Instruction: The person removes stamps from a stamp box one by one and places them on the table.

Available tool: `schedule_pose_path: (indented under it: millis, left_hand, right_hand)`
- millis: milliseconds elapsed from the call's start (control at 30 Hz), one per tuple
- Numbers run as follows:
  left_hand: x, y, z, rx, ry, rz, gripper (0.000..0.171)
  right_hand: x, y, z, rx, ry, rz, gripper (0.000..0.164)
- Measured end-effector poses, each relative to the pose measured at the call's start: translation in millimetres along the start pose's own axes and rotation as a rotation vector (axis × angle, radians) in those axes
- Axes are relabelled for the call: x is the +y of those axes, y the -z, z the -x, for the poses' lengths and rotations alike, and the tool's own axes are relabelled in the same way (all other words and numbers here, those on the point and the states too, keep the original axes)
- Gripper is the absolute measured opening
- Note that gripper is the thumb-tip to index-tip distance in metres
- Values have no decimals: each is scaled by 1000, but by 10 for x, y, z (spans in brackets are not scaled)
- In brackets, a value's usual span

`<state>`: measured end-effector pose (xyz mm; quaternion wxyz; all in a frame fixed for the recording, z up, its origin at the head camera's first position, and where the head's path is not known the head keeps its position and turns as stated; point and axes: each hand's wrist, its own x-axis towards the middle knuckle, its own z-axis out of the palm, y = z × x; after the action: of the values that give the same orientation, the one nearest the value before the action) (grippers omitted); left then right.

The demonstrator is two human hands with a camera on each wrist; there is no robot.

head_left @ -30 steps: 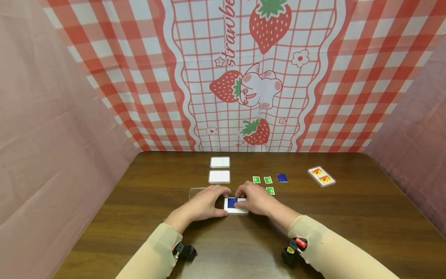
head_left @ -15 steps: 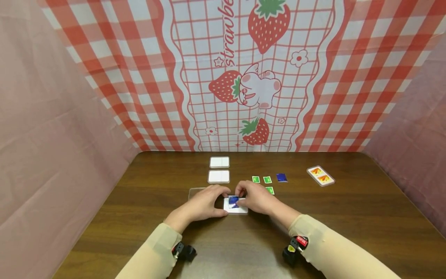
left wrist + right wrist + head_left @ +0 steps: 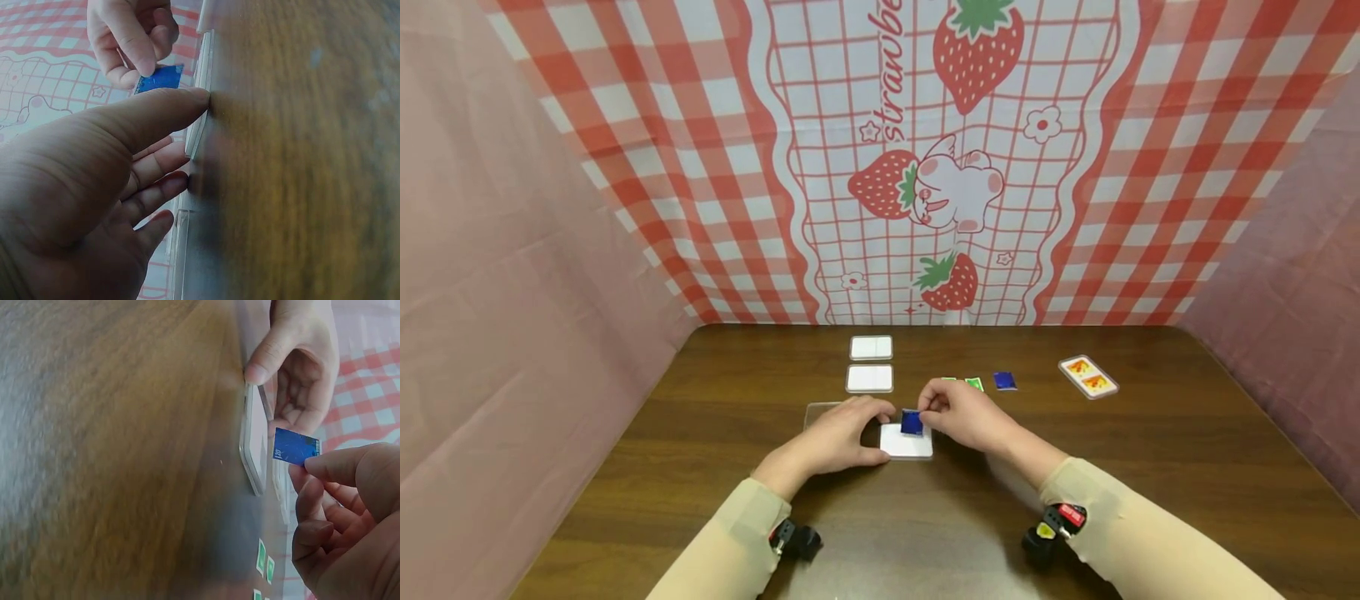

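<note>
My right hand (image 3: 966,412) pinches a small blue stamp (image 3: 911,422) by its edge between thumb and forefinger. The stamp is tilted up and overlaps the far edge of a white card in a clear case (image 3: 904,447). The right wrist view shows the stamp (image 3: 295,446) apart from the case (image 3: 255,447). My left hand (image 3: 846,435) holds the case at its left end, thumb on the near edge and forefinger towards the far one. In the left wrist view, the thumb of the left hand (image 3: 81,169) presses against the case's edge.
A clear cover (image 3: 817,412) lies partly behind the left hand. Two white cards in cases (image 3: 870,378) lie farther back. Beyond the right hand are another blue stamp (image 3: 1004,381) and green stamps (image 3: 974,384), partly hidden. A case with two orange pictures (image 3: 1088,377) lies right.
The blue stamp has come up off the white card, pinched in the right hand, and moved slightly back and right. The left hand has stayed on the case.
</note>
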<state>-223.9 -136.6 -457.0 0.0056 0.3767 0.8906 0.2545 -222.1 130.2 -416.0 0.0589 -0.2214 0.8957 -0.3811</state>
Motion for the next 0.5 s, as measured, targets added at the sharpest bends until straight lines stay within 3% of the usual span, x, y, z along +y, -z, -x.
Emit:
schedule_pose_path:
  millis: [100,300,500]
  left_hand:
    - [-53,-30,-3,10,-23,-14,56]
    - [96,61,-2,-24,31,-8,58]
    - [-314,-236,-63,41,-7,-16,61]
  right_hand:
    - [28,64,18,22,1,-6,6]
    - [91,237,81,56,-12,-11,4]
    - [193,430,126,123,-40,15,5]
